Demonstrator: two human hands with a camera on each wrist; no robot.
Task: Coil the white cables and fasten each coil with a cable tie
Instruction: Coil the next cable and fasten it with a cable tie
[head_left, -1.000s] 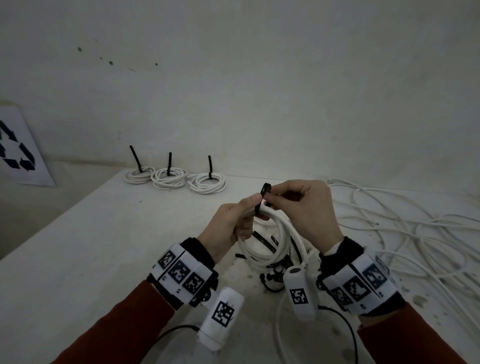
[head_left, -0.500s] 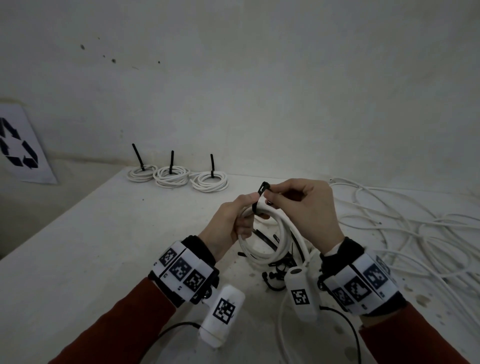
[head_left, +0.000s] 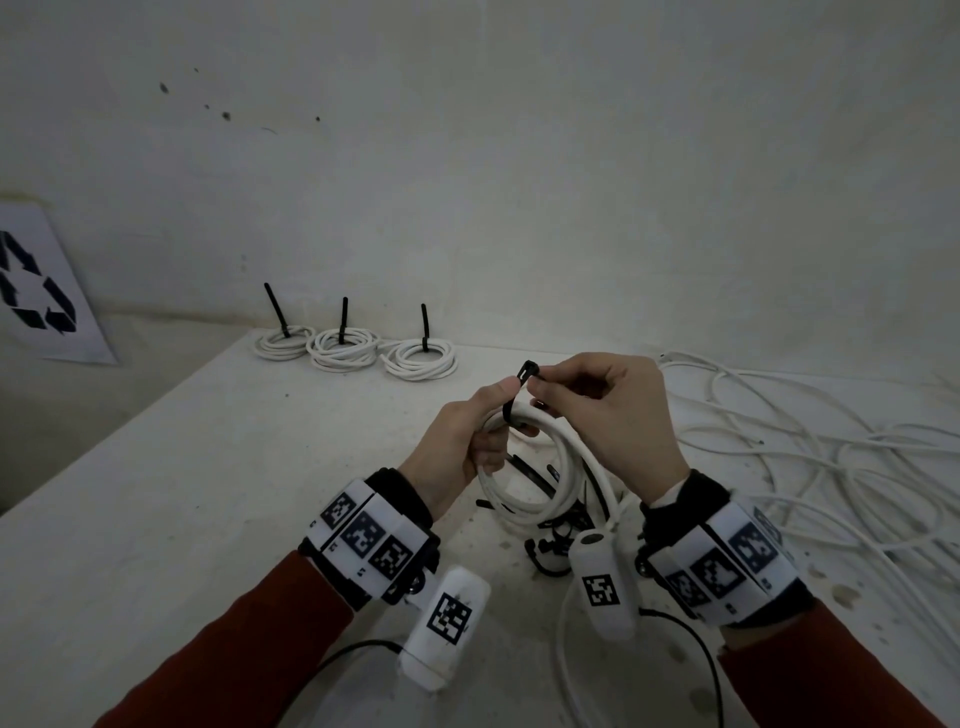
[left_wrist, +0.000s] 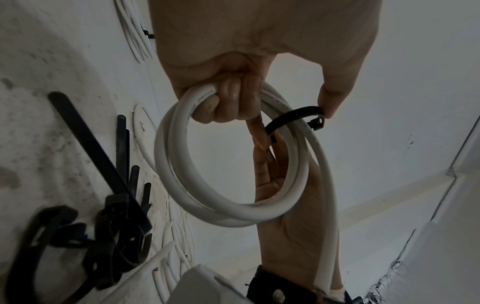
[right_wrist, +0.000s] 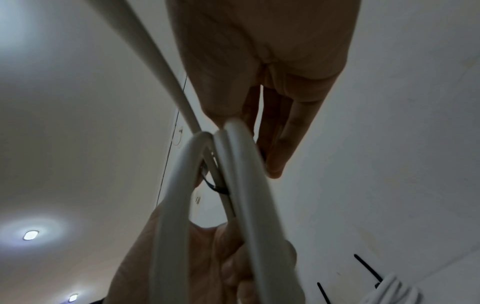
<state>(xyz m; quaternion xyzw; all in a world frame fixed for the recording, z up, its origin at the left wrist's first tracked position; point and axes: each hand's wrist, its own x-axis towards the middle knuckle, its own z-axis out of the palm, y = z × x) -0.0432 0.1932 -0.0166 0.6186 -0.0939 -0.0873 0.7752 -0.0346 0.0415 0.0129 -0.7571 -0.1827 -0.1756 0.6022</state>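
My left hand (head_left: 496, 415) grips a small coil of white cable (head_left: 545, 486) held upright above the table; its fingers curl round the strands (left_wrist: 228, 98). A black cable tie (head_left: 511, 410) loops over the top of the coil. The left thumb (left_wrist: 335, 98) presses the strap beside the tie's head (left_wrist: 317, 123). My right hand (head_left: 540, 382) pinches the tie just under its head, and its fingers (left_wrist: 267, 164) reach through the coil. A loose end of the cable runs down past the right wrist. The right wrist view shows the coil (right_wrist: 241, 185) edge-on.
Three tied coils (head_left: 343, 349) with upright tie tails sit in a row at the table's far left. A tangle of loose white cable (head_left: 789, 447) covers the right side. Spare black ties (left_wrist: 116, 185) lie under the hands. A recycling sign (head_left: 36, 291) leans at the left wall.
Both hands keep the same grip on the coil and tie. The tie's head stands slightly higher between the fingertips than a second ago.
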